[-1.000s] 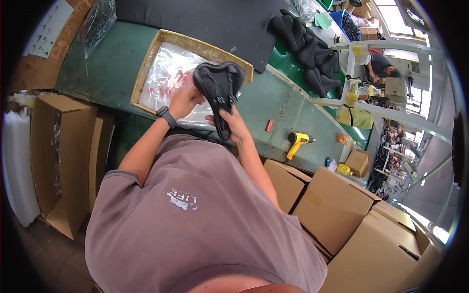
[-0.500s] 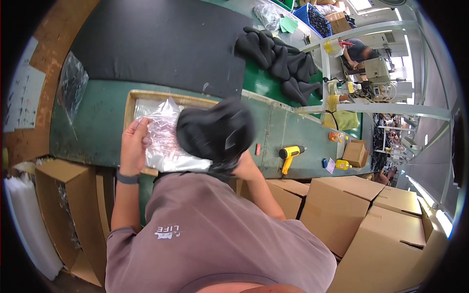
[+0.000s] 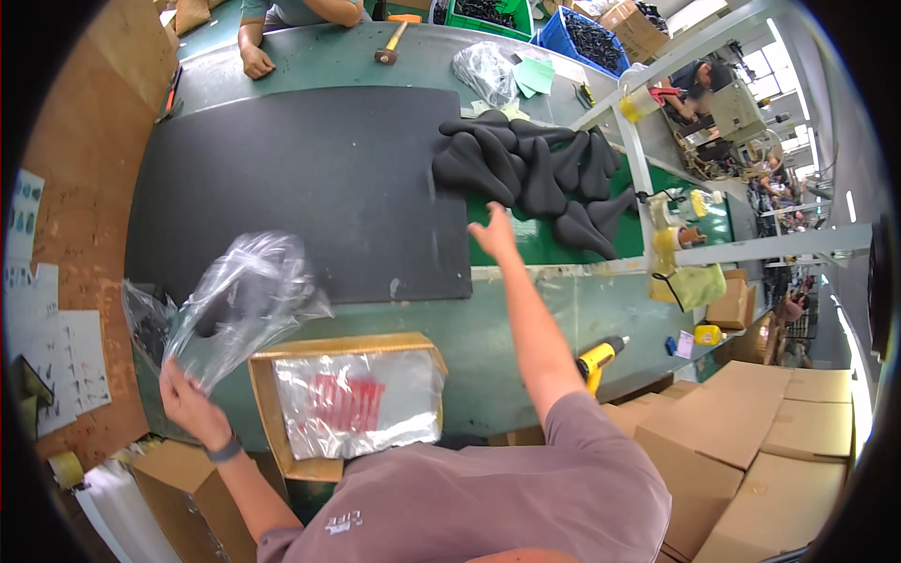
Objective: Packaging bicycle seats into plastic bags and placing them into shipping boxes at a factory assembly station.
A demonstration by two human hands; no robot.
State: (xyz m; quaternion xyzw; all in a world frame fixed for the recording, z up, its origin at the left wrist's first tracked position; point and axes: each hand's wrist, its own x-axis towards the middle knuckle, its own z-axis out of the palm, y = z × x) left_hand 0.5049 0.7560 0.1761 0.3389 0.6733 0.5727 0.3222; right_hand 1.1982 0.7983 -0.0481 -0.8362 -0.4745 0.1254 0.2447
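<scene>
My left hand pinches the edge of a clear plastic bag, raised over the left part of the black mat. A dark shape shows through or under the bag; I cannot tell if it lies inside. My right hand reaches out with fingers apart and nothing in it. Just beyond it lies a pile of black bicycle saddles on a green surface. Close in front of me, a shallow cardboard box holds a stack of clear bags with red printing. Another clear bag lies by the left wall.
A yellow cordless drill rests on the table at right. Across the table are a hammer, a co-worker's hand, a crumpled bag and a blue crate. Cartons stand at right; a metal frame rises beside the saddles.
The black saddle has left my right hand, which has moved forward to the saddle pile. My left hand has moved left from the box with a bag. The view has tilted.
</scene>
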